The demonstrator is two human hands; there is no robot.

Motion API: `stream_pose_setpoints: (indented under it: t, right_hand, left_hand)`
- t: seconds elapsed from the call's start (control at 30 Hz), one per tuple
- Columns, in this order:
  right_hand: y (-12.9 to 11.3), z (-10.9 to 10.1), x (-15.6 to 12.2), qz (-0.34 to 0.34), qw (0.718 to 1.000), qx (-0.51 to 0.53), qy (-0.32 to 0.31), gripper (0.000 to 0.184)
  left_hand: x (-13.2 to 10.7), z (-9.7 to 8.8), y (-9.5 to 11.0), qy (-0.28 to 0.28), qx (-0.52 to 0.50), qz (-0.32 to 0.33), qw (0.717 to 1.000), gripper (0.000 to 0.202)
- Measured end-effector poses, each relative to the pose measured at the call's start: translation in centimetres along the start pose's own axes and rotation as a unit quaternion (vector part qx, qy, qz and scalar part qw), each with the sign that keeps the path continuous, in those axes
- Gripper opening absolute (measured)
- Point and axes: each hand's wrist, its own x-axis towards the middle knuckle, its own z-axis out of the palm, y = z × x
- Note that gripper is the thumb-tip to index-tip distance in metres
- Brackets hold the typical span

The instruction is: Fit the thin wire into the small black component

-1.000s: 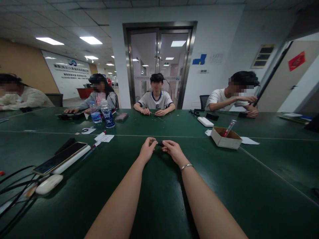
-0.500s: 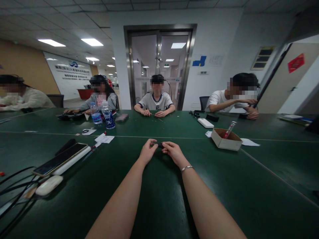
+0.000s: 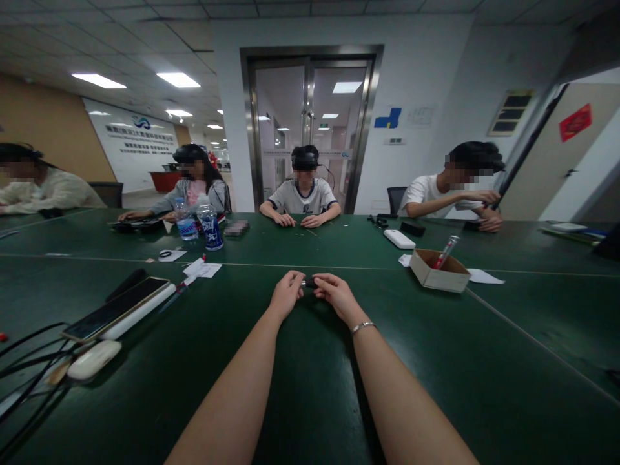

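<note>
A small dark object [image 3: 309, 283] with a shiny silvery section near its left end is held level between my hands, just above the green table. It is too small in the view for me to tell its kind. My left hand [image 3: 287, 294] has thumb and fingers closed round the left end, which the fingers hide. On the other side, my right hand [image 3: 334, 295] pinches the right end between thumb and fingertips. A metal bracelet [image 3: 363, 327] circles my right wrist.
On the green table [image 3: 310, 361], a phone [image 3: 116, 310], white earbud case [image 3: 94, 360] and black cables lie left. Two water bottles [image 3: 210, 226] stand farther back. A cardboard box [image 3: 440, 278] holding a red tube is at right. Several people sit across the table.
My left fingers have closed in on the object's left end, and a silvery section now shows between my hands. My right hand keeps its pinch, almost unmoved.
</note>
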Motion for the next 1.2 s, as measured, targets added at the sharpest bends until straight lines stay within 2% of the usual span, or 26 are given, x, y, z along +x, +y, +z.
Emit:
stream_pose_setpoints:
  t: [0.37, 1.03, 1.2]
  right_hand:
    - [-0.12, 0.02, -0.15, -0.006, 1.0, -0.006, -0.007, 0.044]
    - [0.12, -0.02, 0.05, -0.002, 1.0, -0.006, 0.004, 0.032]
    - [0.27, -0.13, 0.3, 0.006, 1.0, -0.001, -0.006, 0.036]
  left_hand:
    - [0.11, 0.03, -0.34, 0.009, -0.001, 0.0, 1.0, 0.025]
    - [0.01, 0.07, -0.53, 0.005, 0.016, 0.021, 1.0, 0.024]
    - [0.19, 0.17, -0.53, 0.01, 0.008, 0.024, 1.0, 0.022]
